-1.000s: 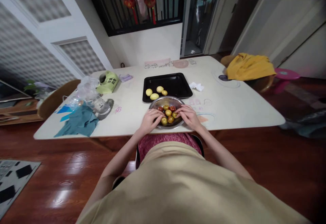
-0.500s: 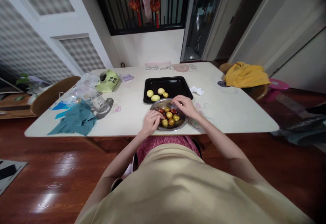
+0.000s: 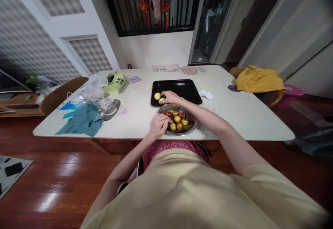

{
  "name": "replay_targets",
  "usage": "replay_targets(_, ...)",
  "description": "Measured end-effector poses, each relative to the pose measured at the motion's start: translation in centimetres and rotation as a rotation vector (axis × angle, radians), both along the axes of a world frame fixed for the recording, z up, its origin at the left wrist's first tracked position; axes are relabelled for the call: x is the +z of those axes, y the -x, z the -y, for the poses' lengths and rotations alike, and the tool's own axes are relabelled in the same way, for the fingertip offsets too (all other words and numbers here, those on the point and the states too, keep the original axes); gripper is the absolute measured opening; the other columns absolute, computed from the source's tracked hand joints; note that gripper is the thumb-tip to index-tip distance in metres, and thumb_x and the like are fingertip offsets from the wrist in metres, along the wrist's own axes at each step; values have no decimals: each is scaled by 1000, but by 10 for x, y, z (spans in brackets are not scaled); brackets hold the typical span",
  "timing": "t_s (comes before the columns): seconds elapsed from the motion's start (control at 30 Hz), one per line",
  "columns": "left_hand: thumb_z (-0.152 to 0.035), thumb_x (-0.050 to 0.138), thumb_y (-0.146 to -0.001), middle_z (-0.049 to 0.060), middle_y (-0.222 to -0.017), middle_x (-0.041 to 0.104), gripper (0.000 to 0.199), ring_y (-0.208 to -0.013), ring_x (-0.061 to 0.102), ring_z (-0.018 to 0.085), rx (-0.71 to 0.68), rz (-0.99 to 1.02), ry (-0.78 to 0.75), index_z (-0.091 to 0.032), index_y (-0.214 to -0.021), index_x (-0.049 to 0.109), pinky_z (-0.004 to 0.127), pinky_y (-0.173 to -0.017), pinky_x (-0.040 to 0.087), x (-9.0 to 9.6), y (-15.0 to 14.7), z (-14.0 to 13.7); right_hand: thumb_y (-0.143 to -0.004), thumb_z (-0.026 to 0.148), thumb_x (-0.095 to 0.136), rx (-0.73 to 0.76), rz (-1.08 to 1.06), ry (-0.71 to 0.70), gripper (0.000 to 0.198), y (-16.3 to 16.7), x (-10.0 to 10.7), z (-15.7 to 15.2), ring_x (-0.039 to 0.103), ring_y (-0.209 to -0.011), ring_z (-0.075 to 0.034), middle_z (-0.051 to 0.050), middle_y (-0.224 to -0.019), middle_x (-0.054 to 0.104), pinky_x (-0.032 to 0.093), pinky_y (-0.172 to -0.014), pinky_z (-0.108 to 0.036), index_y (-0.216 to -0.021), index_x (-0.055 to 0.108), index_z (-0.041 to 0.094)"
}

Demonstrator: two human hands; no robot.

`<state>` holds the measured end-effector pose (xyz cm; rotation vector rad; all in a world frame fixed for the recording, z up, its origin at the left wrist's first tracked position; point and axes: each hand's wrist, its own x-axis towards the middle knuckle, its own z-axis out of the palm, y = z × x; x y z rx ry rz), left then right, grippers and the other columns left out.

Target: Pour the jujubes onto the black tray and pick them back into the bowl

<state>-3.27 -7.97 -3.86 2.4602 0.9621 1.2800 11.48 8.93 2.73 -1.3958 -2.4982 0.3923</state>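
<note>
A round metal bowl stands near the table's front edge, holding several round fruits, some yellow-green and some reddish brown. My left hand is closed over the bowl's left rim, its fingertips close to the fruits inside. Behind the bowl lies a black baking tray. Over the tray's front left part, my right hand has its fingers closed around a yellow fruit. Another yellow fruit rests just left of it. My right hand hides part of the tray.
A crumpled white tissue lies right of the tray. To the left are a teal cloth, a clear plastic cup, plastic bags and a green bag. Yellow fabric hangs over a chair at the right.
My right hand has moved from the bowl's far rim forward and left onto the fruits in the tray. My left hand stays at the bowl. The whole view has shifted slightly.
</note>
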Motion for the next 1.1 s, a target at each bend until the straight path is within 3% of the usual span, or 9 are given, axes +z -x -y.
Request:
replay_targets(0.23, -44, 24, -116, 10, -98, 81, 64, -94, 69, 23, 5, -7, 9, -20, -95, 79, 45, -93, 45, -1, -1, -1, -80, 35, 89, -44, 41, 37, 27, 9, 3, -1, 77, -95, -24, -8, -103, 83, 53, -77, -27, -100, 82, 19)
replay_targets(0.5, -43, 25, -116, 10, -98, 82, 63, -94, 69, 23, -1, -6, 16, -20, -94, 79, 46, -94, 46, 1, 0, 0, -81, 31, 86, -79, -25, -47, 32, -12, 20, 1, 75, -103, -26, -11, -112, 82, 52, -80, -28, -110, 80, 17)
replay_targets(0.73, -44, 25, -116, 9, -98, 82, 62, -95, 70, 23, 5, -6, 11, -20, -95, 79, 45, -94, 46, 0, 0, 0, -82, 33, 84, 49, -286, -159, 29, -57, 35, 51, 73, -87, -23, -6, -95, 81, 49, -76, -29, -104, 79, 16)
replay_targets(0.93, -44, 24, -116, 9, -97, 81, 63, -93, 70, 23, 3, -9, 16, -22, -97, 80, 45, -94, 47, 1, 2, 1, -81, 35, 85, 111, -359, -123, 27, -83, 14, 103, 70, -80, -20, -3, -94, 80, 48, -74, -29, -101, 78, 20)
replay_targets(1.1, -42, 26, -116, 9, -98, 80, 61, -96, 70, 23, 7, -14, 17, -22, -100, 81, 46, -96, 48, 1, 3, 1, -84, 37, 83, 100, -441, -88, 28, -76, -8, 111, 70, -79, -19, -5, -100, 80, 49, -72, -29, -105, 78, 19)
